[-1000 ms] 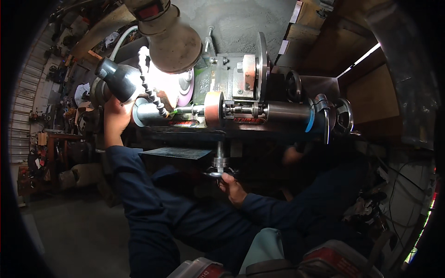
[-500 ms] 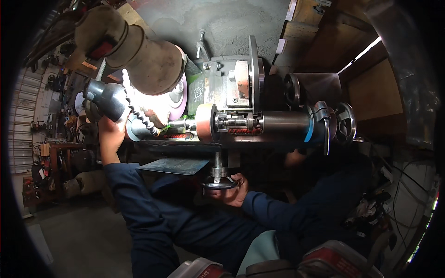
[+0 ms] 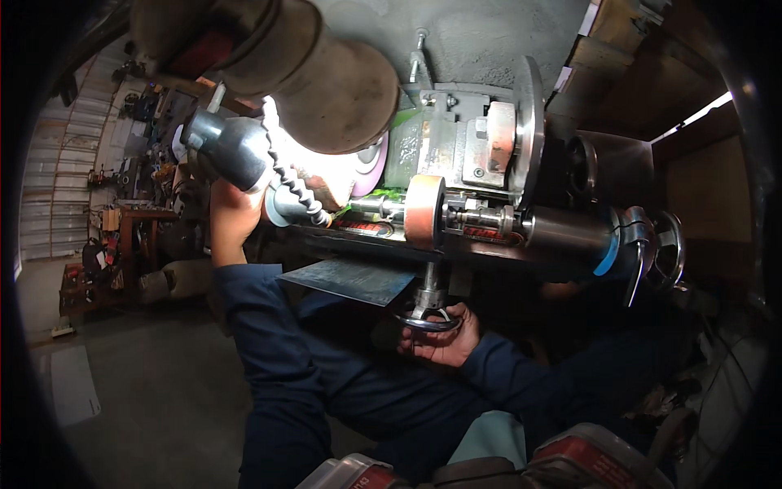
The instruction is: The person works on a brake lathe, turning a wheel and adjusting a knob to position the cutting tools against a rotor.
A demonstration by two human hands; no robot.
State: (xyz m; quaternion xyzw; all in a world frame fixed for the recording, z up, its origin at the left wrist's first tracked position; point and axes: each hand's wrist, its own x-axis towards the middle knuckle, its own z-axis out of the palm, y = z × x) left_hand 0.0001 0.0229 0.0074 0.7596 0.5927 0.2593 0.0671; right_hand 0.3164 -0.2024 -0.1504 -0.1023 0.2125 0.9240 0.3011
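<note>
My right hand (image 3: 445,345) is wrapped round the rim of a chrome handwheel (image 3: 430,324) under the front of a grinding machine. My left hand (image 3: 234,215) is raised at the machine's left end, close behind a dark lamp head (image 3: 238,153); its fingers are hidden there, so I cannot tell what it touches. Lamplight glares over a pink grinding wheel (image 3: 371,169). In front, a thick orange-brown ring (image 3: 423,211) sits on a horizontal shaft between the left end and the steel tailstock cylinder (image 3: 570,231). A ribbed coolant hose (image 3: 291,175) bends down towards the shaft's left part.
A bulky brown motor-like housing (image 3: 342,90) overhangs the wheel. A flat metal plate (image 3: 350,279) juts out in front, left of the handwheel. Further right are a clamp lever (image 3: 638,265) and another handwheel (image 3: 669,248). A cluttered wooden bench (image 3: 122,244) stands far left.
The whole view has shifted, so the machine and both hands appear further right. My right hand still grips the handwheel, and my left stays by the lamp.
</note>
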